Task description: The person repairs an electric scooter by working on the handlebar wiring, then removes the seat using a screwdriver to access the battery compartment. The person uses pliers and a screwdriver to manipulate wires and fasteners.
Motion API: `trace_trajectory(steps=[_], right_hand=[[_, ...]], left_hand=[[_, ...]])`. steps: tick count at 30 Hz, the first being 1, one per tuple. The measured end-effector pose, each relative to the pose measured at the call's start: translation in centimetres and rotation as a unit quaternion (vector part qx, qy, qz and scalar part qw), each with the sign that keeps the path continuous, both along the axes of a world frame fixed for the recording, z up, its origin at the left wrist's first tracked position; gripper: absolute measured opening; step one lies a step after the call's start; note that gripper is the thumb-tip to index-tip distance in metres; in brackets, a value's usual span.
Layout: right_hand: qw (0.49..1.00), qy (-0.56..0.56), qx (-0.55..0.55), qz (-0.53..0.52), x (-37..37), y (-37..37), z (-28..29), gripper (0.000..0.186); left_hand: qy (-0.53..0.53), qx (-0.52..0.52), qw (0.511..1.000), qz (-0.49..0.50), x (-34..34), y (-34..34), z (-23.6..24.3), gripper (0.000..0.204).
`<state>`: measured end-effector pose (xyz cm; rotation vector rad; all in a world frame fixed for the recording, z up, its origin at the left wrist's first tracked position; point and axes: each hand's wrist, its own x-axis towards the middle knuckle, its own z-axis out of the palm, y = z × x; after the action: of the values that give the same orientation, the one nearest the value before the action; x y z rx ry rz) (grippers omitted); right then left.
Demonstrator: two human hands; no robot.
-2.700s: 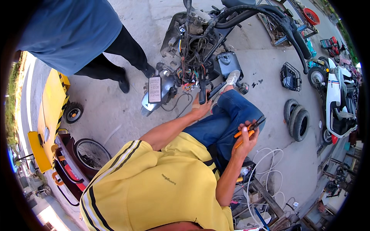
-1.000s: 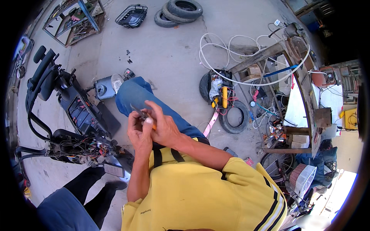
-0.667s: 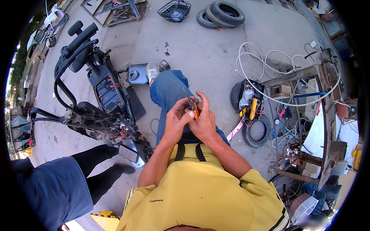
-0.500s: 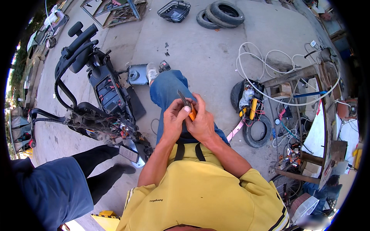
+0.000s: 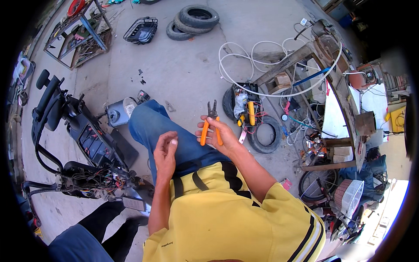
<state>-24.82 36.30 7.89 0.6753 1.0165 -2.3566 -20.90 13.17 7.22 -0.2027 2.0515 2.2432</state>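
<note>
Orange-handled pliers (image 5: 204, 133) rest in my right hand (image 5: 224, 136), jaws pointing away from me and handles spread apart. The fingers pass behind the handles, with the thumb across the front near the pivot. My left hand (image 5: 166, 153) is apart from the pliers, over my jeans, its fingers loosely bent and nothing visible in it. To the left is a stripped electric scooter (image 5: 83, 144), its bundled wires exposed beside a dark battery tray.
A person in dark trousers (image 5: 102, 220) stands at the lower left. Tyres (image 5: 198, 17) and a black wire basket (image 5: 140, 30) lie on the concrete ahead. On the right are a loose tyre (image 5: 273, 146), a coiled white hose (image 5: 220, 61) and a cluttered metal-framed bench (image 5: 349, 118).
My hands have come apart. The right one has carried the pliers away from the left, and their handles now spread. The view has turned right, so the scooter sits further left.
</note>
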Motion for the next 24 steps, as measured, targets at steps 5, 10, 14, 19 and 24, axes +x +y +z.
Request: trace_trajectory(steps=[5,10,14,19,24], right_hand=[[0.983,-0.086,-0.149,-0.067,-0.9,4.9,-5.2,0.055],[0.934,0.008,-0.124,-0.335,-4.1,13.3,-17.7,0.114],[0.944,-0.104,0.291,0.114,5.4,9.6,-30.3,0.076],[0.91,0.176,0.242,0.287,7.4,5.7,-30.4,0.048],[0.941,0.093,0.19,0.262,4.1,1.6,-23.5,0.039]], left_hand=[[0.039,-0.033,0.999,-0.003,0.0,-0.2,-0.8,0.021],[0.03,-0.061,0.998,-0.008,0.3,-0.3,-0.2,0.019],[0.08,-0.041,0.996,-0.003,-0.3,1.3,-1.9,0.019],[0.15,-0.129,0.98,0.007,-0.4,1.4,-1.8,0.021],[0.204,-0.189,0.96,0.014,0.1,0.2,-0.4,0.022]])
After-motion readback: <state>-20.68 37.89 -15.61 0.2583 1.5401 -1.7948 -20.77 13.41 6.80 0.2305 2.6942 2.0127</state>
